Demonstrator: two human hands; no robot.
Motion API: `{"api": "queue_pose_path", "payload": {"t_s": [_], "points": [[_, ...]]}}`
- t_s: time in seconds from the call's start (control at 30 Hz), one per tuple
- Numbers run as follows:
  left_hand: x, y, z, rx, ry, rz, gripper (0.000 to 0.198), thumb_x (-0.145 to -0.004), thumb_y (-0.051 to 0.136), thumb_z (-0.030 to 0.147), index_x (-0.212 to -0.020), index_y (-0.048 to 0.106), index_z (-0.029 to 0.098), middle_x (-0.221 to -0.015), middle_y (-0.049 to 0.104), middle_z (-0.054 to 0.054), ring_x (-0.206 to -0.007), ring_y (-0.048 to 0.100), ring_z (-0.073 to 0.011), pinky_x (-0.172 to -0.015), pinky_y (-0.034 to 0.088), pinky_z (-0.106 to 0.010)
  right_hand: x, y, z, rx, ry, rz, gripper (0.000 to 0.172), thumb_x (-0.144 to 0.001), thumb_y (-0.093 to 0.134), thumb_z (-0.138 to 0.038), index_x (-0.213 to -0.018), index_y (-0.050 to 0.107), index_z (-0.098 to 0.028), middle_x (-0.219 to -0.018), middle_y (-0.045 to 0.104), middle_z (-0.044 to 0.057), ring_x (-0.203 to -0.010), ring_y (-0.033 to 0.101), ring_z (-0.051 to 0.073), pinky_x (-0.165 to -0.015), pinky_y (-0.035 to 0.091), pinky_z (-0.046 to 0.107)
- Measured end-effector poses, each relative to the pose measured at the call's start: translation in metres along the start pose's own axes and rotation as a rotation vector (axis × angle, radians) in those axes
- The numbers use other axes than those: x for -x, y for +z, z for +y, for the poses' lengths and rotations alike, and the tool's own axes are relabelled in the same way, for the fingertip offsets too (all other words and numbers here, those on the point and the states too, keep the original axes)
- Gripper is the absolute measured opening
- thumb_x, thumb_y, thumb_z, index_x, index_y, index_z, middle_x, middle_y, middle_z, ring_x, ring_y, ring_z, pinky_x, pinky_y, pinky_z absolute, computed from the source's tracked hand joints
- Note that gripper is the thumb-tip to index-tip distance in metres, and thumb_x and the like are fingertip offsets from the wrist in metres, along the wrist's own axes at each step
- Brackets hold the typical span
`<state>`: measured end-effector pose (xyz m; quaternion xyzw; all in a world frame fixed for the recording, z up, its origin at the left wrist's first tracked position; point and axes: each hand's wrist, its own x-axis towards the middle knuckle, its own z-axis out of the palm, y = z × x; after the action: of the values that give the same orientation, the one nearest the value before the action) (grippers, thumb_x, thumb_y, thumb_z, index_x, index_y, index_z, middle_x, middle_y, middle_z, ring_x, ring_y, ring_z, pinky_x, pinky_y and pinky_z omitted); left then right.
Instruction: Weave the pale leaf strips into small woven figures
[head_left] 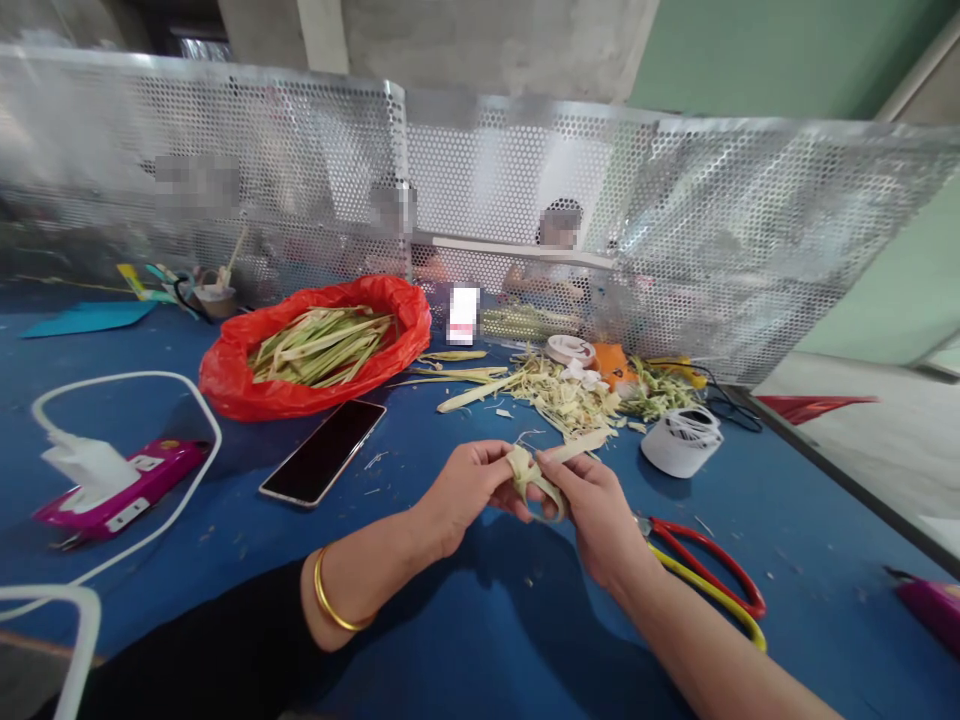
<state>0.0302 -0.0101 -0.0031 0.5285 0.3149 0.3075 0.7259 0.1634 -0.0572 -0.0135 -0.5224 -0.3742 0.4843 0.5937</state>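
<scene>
Your left hand [469,490] and right hand [604,510] pinch one pale folded strip [520,466]: blue table [465,640] beneath, scissors [701,582] just beside the right hand.

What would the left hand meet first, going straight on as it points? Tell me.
Beyond the pale folded strip it holds, the left hand would probably meet the right hand first, though depth is unclear.

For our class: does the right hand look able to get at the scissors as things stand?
Probably yes: the scissors' handles lie uncovered on the table, close beside the right hand. However, it is holding a pale strip, which it would likely have to release first.
</scene>
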Motion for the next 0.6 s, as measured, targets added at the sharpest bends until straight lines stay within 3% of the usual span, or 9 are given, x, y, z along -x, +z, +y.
{"api": "queue_pose_path", "payload": {"t_s": [0.27, 0.47, 0.6], "points": [[-0.0016, -0.0003, -0.0032, -0.051, -0.019, 0.145, 0.015, -0.071, 0.068, 0.025, -0.078, 0.060, 0.014, -0.066, 0.068, -0.004, -0.048, 0.059, -0.0104, -0.054, 0.049, -0.023, -0.0016, 0.0016, 0.0064, 0.018, 0.073, 0.026, 0.032, -0.066, 0.071, -0.043, -0.072, 0.063, -0.013, -0.054, 0.061, -0.001, -0.034, 0.037, 0.004, -0.033, 0.026, 0.017], [0.0008, 0.0001, 0.0011, -0.067, -0.032, 0.109, 0.020, -0.072, 0.070, 0.032, -0.079, 0.066, 0.014, -0.073, 0.067, -0.002, -0.056, 0.059, -0.0096, -0.063, 0.048, -0.023, -0.0036, 0.0024, 0.0082, 0.078, 0.015, 0.088, 0.033, -0.070, 0.070, -0.046, -0.071, 0.062, -0.014, -0.053, 0.056, -0.004, -0.032, 0.037, 0.004, -0.031, 0.026, 0.018], [0.0018, -0.0002, 0.0036, -0.096, -0.034, 0.078, 0.020, -0.074, 0.068, 0.035, -0.078, 0.068, 0.015, -0.067, 0.064, -0.001, -0.058, 0.058, -0.0086, -0.058, 0.039, -0.020, -0.0047, 0.0008, 0.0071, 0.112, -0.022, 0.144, 0.033, -0.071, 0.069, -0.047, -0.071, 0.062, -0.014, -0.052, 0.056, -0.004, -0.032, 0.040, 0.005, -0.031, 0.026, 0.019]]}}
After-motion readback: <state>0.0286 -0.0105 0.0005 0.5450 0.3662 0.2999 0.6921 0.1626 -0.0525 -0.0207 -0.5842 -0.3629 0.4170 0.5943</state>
